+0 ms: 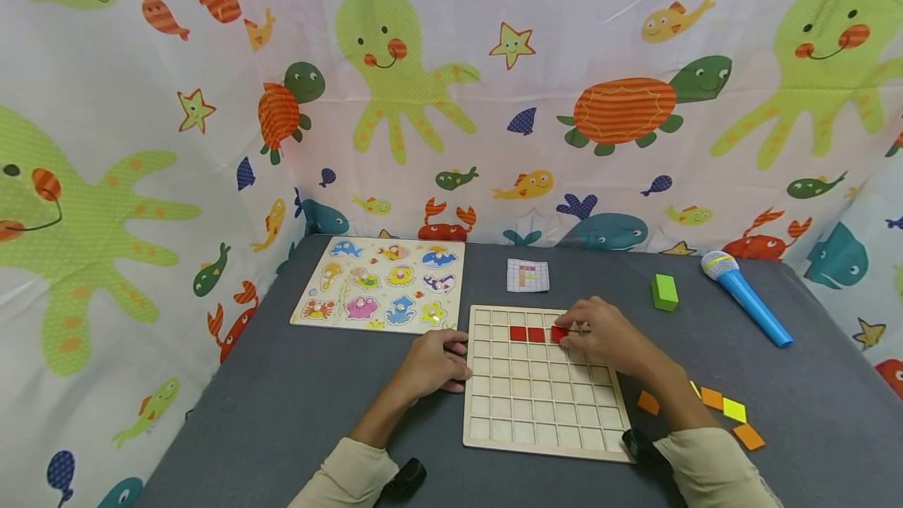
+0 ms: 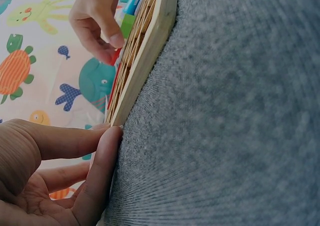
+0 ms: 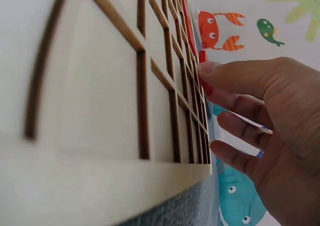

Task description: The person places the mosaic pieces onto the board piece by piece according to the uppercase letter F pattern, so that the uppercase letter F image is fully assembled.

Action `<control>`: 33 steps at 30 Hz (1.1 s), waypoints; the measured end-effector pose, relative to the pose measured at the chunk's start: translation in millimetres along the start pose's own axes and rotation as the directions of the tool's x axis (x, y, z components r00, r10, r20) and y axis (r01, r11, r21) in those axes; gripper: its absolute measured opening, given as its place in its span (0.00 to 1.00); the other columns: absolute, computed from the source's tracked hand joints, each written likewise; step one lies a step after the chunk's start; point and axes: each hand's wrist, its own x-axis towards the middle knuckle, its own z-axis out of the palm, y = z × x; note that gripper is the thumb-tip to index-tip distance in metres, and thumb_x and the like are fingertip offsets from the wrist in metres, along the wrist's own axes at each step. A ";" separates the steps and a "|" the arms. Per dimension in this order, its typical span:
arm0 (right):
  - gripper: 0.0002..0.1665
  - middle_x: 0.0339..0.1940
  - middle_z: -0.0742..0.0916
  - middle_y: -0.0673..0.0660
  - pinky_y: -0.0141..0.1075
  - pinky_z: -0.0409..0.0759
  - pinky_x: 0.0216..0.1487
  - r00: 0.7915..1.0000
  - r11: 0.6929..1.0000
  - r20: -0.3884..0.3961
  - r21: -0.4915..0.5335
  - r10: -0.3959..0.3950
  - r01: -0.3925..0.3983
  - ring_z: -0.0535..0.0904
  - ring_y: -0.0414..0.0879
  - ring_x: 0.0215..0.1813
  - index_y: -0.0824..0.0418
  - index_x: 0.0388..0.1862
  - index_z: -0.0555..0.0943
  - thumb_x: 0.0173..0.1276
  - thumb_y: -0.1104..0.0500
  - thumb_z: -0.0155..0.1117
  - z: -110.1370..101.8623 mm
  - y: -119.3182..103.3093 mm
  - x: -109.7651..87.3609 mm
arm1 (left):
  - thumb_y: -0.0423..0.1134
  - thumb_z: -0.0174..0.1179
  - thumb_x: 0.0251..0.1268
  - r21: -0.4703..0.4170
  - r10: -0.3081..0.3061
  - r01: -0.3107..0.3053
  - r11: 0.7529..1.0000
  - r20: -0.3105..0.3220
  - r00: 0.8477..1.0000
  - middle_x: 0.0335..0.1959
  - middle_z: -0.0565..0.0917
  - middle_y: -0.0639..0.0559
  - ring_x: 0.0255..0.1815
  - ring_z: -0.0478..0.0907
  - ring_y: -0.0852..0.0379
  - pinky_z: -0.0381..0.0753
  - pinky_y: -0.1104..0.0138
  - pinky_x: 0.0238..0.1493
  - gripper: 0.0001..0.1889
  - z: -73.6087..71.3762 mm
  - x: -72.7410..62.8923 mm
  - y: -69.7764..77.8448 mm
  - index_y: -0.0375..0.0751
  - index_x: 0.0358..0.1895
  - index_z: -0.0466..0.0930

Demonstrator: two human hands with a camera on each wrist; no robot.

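A wooden grid board (image 1: 532, 419) lies on the table, with two red tiles (image 1: 527, 334) side by side in its upper rows. My left hand (image 1: 433, 363) is at the board's left edge, and the left wrist view shows thumb and finger pinching its rim (image 2: 145, 68). Over the board's upper right part, my right hand (image 1: 600, 335) pinches another red tile (image 1: 558, 334) between thumb and finger. The right wrist view has that held tile (image 3: 202, 78) standing tilted, close over the grid cells.
Right of the board lie several orange and yellow tiles (image 1: 734, 411). Farther back are a green block (image 1: 664, 292) and a blue toy microphone (image 1: 751, 302). A small printed grid card (image 1: 527, 276) lies behind the board, and a sea-animal puzzle (image 1: 381, 284) at back left. Patterned cloth (image 1: 437, 45) hangs behind.
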 end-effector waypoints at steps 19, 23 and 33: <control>0.16 0.50 0.89 0.55 0.49 0.79 0.52 1.000 1.000 0.006 0.005 -0.029 0.029 0.76 0.53 0.54 0.60 0.54 0.91 0.69 0.58 0.75 4.0 -2.2 8.0 | 0.24 0.71 0.60 0.000 0.007 -0.007 1.000 0.003 1.000 0.51 0.81 0.40 0.41 0.85 0.54 0.93 0.61 0.32 0.31 -0.3 0.3 -1.3 0.28 0.69 0.76; 0.16 0.48 0.89 0.54 0.47 0.78 0.49 0.999 0.999 0.006 0.000 -0.034 0.034 0.76 0.52 0.51 0.60 0.54 0.91 0.69 0.59 0.74 3.6 -2.9 7.0 | 0.24 0.71 0.60 0.003 0.003 -0.003 1.000 0.002 1.000 0.51 0.81 0.41 0.41 0.85 0.54 0.93 0.62 0.32 0.31 0.2 0.8 -1.6 0.29 0.69 0.77; 0.17 0.47 0.89 0.53 0.45 0.80 0.49 1.000 1.000 0.005 0.023 -0.015 0.015 0.78 0.50 0.49 0.61 0.54 0.90 0.68 0.57 0.76 1.6 -1.9 2.1 | 0.24 0.72 0.60 0.007 -0.001 0.001 1.000 -0.003 1.000 0.51 0.81 0.41 0.41 0.85 0.55 0.93 0.62 0.31 0.31 0.0 0.5 -0.8 0.29 0.69 0.77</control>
